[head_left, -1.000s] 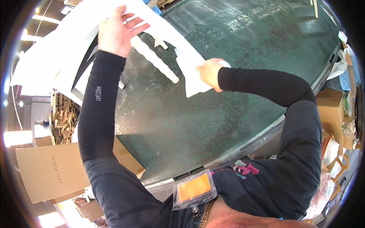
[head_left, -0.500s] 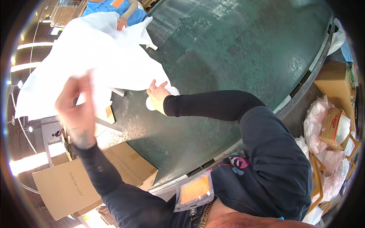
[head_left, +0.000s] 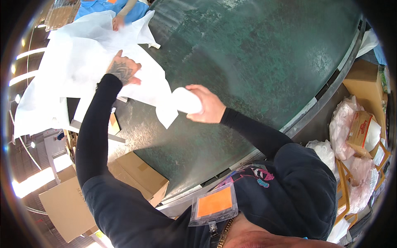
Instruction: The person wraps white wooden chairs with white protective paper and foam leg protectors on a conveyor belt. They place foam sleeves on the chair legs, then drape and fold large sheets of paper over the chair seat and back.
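Observation:
A large white sheet [head_left: 84, 53], thin and creased, spreads over the left part of the green work surface [head_left: 248, 62]. On top of it my left hand [head_left: 125, 70] lies with the fingers apart and holds nothing. My right hand [head_left: 210, 104] is closed round a white rounded, cylinder-like thing [head_left: 185, 100] beside the sheet's near right corner. Its exact kind I cannot make out. At the far edge a co-worker's hand [head_left: 118, 22] touches the same sheet.
An opened cardboard box [head_left: 142, 171] stands at the near left, below a grey-white bar [head_left: 113, 136]. To the right, beyond the curved rim [head_left: 304, 115], are bagged pink bundles [head_left: 343, 128], a small carton [head_left: 359, 132] and a larger brown box [head_left: 359, 82].
My left hand has moved from above the near left down onto the sheet. My right hand has lifted the white cylinder-like thing and shifted right. The sheet has slid slightly left and settled flatter.

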Motion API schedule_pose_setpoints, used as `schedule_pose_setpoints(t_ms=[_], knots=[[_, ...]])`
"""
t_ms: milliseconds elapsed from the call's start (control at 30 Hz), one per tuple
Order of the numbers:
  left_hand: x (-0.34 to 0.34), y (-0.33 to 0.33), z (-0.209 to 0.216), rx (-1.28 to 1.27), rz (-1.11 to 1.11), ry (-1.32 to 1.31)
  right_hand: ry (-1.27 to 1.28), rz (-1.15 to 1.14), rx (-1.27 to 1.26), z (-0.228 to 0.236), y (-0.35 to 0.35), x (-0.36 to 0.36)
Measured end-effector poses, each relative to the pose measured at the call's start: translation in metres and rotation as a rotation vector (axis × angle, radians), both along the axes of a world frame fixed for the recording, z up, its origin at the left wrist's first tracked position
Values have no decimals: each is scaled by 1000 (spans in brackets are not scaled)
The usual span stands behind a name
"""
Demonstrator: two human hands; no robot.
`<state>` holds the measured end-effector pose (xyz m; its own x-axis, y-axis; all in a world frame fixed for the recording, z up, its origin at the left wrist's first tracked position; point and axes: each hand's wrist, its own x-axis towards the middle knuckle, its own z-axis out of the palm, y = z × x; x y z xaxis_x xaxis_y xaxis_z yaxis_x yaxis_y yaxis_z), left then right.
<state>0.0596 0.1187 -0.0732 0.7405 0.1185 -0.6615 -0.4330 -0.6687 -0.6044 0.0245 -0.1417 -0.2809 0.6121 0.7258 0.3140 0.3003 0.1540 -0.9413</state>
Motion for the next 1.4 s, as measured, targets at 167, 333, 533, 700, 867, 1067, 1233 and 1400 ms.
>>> schedule_pose_setpoints(t_ms=[167, 333, 533, 700, 867, 1067, 1233, 1400], knots=[[-5, 28, 18, 24, -129, -47, 120, 237, -69, -35, 9, 36], [-15, 56, 19, -29, -378, -189, 173, 258, -305, -46, 21, 49], [-27, 90, 53, -17, -391, -375, 329, 286, -383, -33, 34, 37], [-13, 89, 64, 27, -427, -347, 162, 148, -275, -43, 52, 29], [-15, 89, 61, 50, -403, -347, 137, 144, -266, -40, 65, 19], [-18, 100, 58, -11, -464, -382, 146, 130, -325, -31, 96, 7], [-20, 100, 52, -12, -460, -388, 177, 88, -214, -36, 112, -1], [-18, 98, 43, -74, -490, -408, 27, 18, 87, -18, 155, 21]])
